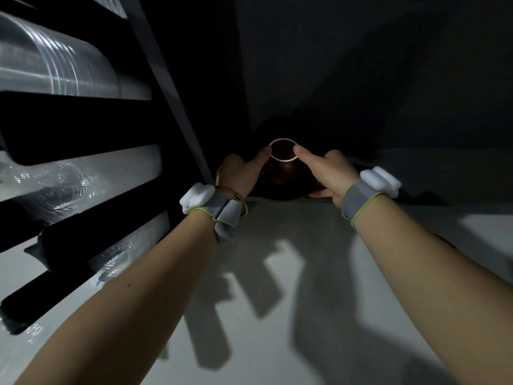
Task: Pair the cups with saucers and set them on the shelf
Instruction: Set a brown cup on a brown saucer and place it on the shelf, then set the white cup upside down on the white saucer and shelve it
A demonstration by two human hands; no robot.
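A dark brown cup (283,169) with a pale rim stands upright on a dark saucer (277,193) in the dim back of the shelf. My left hand (241,173) holds the saucer's left side, its thumb touching the cup's rim. My right hand (330,172) grips the saucer's right side, thumb against the rim on that side. Most of the saucer is lost in shadow. Both wrists wear grey bands with white pods.
A dark upright post (172,87) of the shelf frame runs diagonally just left of my left hand. Behind it, left, lie shiny plastic-wrapped rolls (63,68) between black slats. The pale shelf surface (277,273) spreads beneath my forearms. A dark wall (361,79) closes the back.
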